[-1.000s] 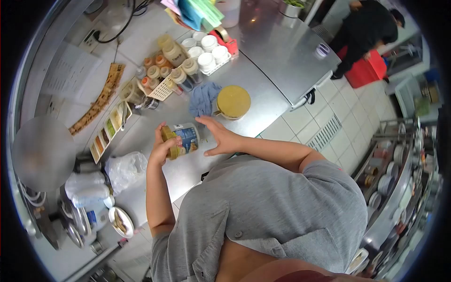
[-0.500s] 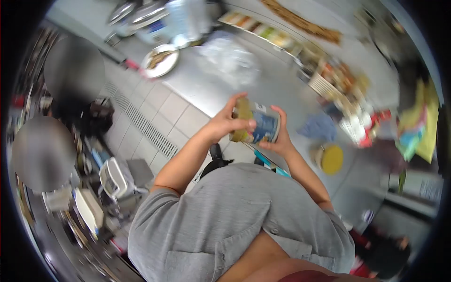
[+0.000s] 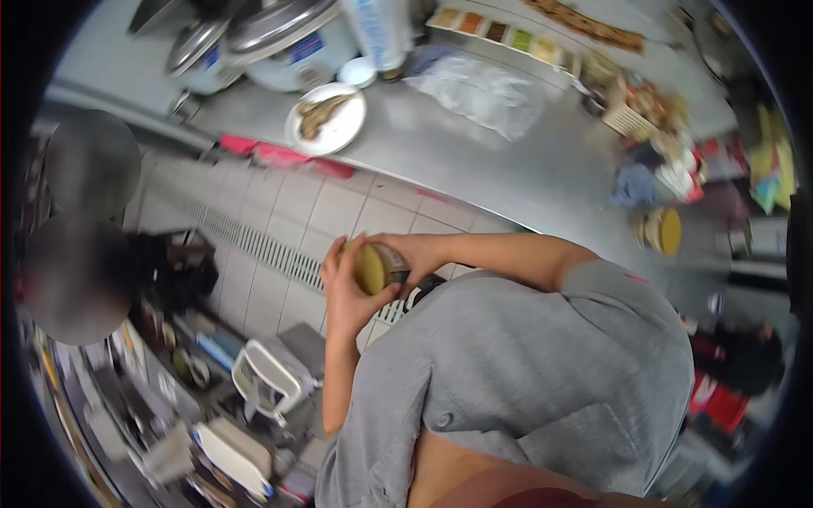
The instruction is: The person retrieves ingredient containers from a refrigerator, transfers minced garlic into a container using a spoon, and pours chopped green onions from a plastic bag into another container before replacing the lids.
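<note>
Between my two hands is a jar (image 3: 378, 267) with a yellow lid and a dark label, tilted with its lid to the left, above the tiled floor. My left hand (image 3: 348, 284) has its fingers wrapped round the lid end. Around the label end curls my right hand (image 3: 417, 258), its fingers partly hidden by the jar. A second yellow-lidded jar (image 3: 665, 231) stands at the right on the metal counter, beside a crumpled blue cloth (image 3: 634, 184).
The metal counter (image 3: 440, 161) bears a white plate (image 3: 343, 131) with food, a clear plastic bag (image 3: 483, 93) and rice cookers (image 3: 284, 42). A white bin (image 3: 269, 377) stands lower left. A person in dark clothes (image 3: 741, 357) is at the right.
The view has turned, and the held jar has come away from the counter to over the floor. My right hand, apart from the jar a second ago, has closed on it.
</note>
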`<move>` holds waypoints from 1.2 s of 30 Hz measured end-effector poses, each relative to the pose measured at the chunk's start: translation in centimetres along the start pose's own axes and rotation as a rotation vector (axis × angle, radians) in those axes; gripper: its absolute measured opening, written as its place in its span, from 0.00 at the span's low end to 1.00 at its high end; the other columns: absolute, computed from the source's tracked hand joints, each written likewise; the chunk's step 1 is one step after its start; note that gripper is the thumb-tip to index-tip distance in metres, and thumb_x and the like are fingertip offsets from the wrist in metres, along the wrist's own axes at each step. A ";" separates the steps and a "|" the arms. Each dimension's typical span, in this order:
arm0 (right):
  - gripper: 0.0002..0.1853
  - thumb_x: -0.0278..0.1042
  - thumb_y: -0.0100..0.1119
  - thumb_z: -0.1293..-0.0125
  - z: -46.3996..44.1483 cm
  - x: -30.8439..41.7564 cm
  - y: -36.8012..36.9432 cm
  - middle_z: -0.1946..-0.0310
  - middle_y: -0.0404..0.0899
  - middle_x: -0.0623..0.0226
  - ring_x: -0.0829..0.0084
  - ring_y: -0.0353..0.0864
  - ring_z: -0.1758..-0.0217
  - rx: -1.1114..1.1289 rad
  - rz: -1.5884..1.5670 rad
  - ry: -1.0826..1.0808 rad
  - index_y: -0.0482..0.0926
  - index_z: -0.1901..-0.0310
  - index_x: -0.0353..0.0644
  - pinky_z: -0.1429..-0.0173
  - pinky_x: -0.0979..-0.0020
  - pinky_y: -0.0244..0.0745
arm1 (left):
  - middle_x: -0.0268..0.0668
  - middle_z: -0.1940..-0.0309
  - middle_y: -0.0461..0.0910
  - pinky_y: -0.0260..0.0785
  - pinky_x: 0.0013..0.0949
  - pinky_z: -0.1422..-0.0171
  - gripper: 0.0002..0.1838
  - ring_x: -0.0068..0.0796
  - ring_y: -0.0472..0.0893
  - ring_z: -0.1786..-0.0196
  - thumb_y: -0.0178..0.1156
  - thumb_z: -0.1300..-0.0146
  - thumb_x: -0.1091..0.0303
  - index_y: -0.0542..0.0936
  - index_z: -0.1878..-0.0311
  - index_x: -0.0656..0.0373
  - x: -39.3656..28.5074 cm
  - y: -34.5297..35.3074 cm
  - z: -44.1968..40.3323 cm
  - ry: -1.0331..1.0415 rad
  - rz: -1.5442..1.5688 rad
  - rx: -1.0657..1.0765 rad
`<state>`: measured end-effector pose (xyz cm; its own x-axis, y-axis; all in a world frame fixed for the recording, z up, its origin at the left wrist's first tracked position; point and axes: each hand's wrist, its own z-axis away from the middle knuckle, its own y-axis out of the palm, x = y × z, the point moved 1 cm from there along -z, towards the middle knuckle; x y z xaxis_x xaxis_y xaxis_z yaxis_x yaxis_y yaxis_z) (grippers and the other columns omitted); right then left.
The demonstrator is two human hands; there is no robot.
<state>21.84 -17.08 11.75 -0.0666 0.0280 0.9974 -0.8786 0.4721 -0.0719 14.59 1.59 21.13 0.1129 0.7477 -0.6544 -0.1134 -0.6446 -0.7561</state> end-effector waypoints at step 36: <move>0.55 0.75 0.75 0.56 62.2 -8.2 -11.4 0.23 0.63 0.52 0.53 0.58 0.18 -1.911 0.886 1.474 0.65 0.23 0.73 0.23 0.37 0.50 | 0.43 0.40 0.83 0.73 0.64 0.34 0.35 0.50 0.82 0.39 0.63 0.36 0.42 0.76 0.32 0.53 -0.8 -1.9 -13.2 -0.321 1.655 -0.111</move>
<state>2.99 -77.46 3.92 0.8836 0.4112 0.2238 0.2899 -0.1052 -0.9513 27.79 0.09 22.95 -0.2400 -0.7025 -0.6700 0.1701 -0.7099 0.6834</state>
